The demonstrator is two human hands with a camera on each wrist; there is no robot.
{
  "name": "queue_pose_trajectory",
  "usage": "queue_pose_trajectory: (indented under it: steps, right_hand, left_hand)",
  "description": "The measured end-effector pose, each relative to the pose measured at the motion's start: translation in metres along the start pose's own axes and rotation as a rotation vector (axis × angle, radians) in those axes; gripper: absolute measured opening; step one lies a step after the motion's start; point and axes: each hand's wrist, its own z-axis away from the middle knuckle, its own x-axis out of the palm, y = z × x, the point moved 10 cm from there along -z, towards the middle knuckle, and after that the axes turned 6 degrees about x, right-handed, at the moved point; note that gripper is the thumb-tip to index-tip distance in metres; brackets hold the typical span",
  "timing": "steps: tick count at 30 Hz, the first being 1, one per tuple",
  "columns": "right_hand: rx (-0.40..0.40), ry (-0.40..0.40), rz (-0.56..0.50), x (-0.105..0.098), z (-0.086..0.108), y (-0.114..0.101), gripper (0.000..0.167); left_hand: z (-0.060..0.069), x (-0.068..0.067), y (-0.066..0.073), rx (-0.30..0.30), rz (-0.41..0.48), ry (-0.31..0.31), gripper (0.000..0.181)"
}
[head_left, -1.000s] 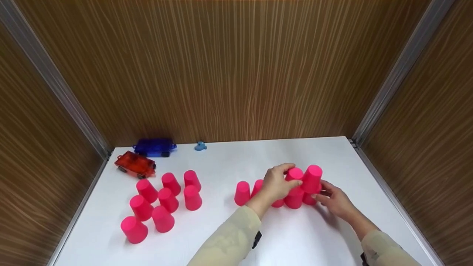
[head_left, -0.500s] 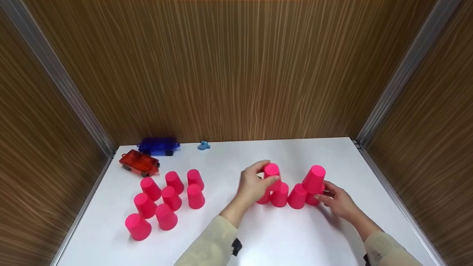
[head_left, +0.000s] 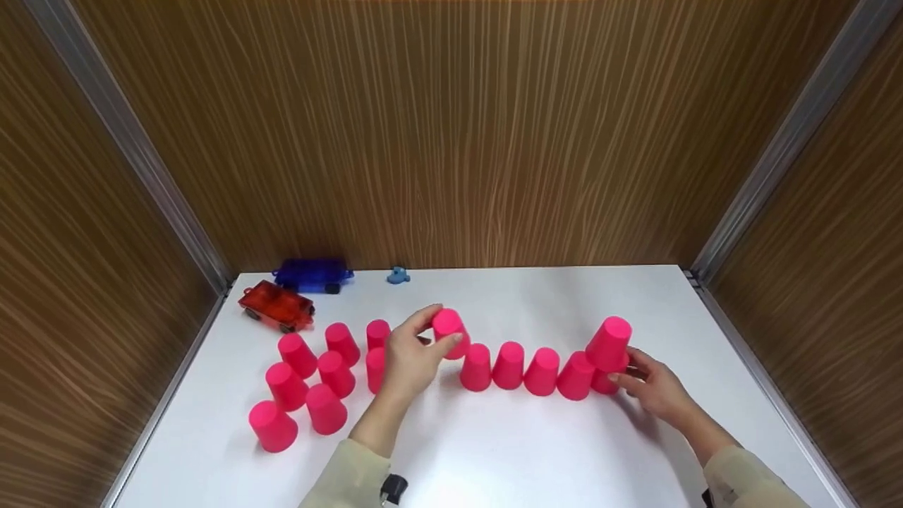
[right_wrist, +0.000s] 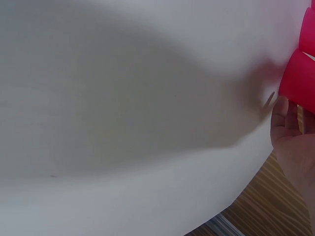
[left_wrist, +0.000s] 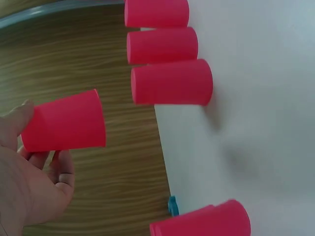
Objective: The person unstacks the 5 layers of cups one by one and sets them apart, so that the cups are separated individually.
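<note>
My left hand [head_left: 409, 356] pinches a pink cup [head_left: 451, 334] between thumb and fingers, raised beside the left end of a row of pink cups. The left wrist view shows that same held cup [left_wrist: 66, 122] apart from the others. Several upside-down cups [head_left: 508, 365] form the row. One more cup [head_left: 609, 342] rests on top at its right end, straddling the last two. There my right hand [head_left: 659, 391] holds the lower end cup [head_left: 605, 383], thumb in front and fingers behind. In the right wrist view the fingertips touch a cup [right_wrist: 299, 81].
Several more upside-down pink cups [head_left: 286, 386] stand at the left, some partly hidden by my left hand. A red toy wagon [head_left: 277, 305], a blue toy wagon [head_left: 312, 275] and a small blue duck [head_left: 398, 275] sit along the back. Wood-grain walls [head_left: 465, 141] enclose the white table [head_left: 508, 451].
My left hand has carried its cup leftward from beside the upper right cup to past the row's left end, uncovering the row. My right hand has stayed at the end cup.
</note>
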Motion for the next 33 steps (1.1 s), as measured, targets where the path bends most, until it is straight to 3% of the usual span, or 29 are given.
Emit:
queue_pose_trajectory:
  steps: [5, 15, 18, 23, 28, 33]
  right_hand:
    - [-0.015, 0.0, 0.006, 0.001, 0.0, 0.001, 0.075]
    - [-0.019, 0.003, 0.011, 0.001, 0.0, 0.002, 0.074]
    - [-0.021, 0.002, 0.012, 0.0, -0.001, 0.001, 0.074]
    - [-0.009, -0.006, 0.013, 0.0, -0.001, 0.0, 0.075]
    - [-0.006, -0.013, 0.015, 0.001, -0.001, 0.0, 0.077]
    - [-0.015, -0.009, 0.025, 0.001, -0.001, -0.001, 0.074]
  left_hand:
    - [0.01, -0.022, -0.007, 0.009, -0.038, 0.065, 0.067]
    - [0.043, -0.055, -0.043, -0.035, -0.014, 0.13, 0.065]
    - [0.054, -0.061, -0.055, -0.04, -0.005, 0.139, 0.065]
    - [0.07, -0.073, -0.079, -0.112, -0.063, 0.142, 0.065]
    - [0.079, -0.081, -0.102, -0.169, -0.085, 0.141, 0.065]
    - [0.083, -0.083, -0.113, -0.17, -0.091, 0.149, 0.062]
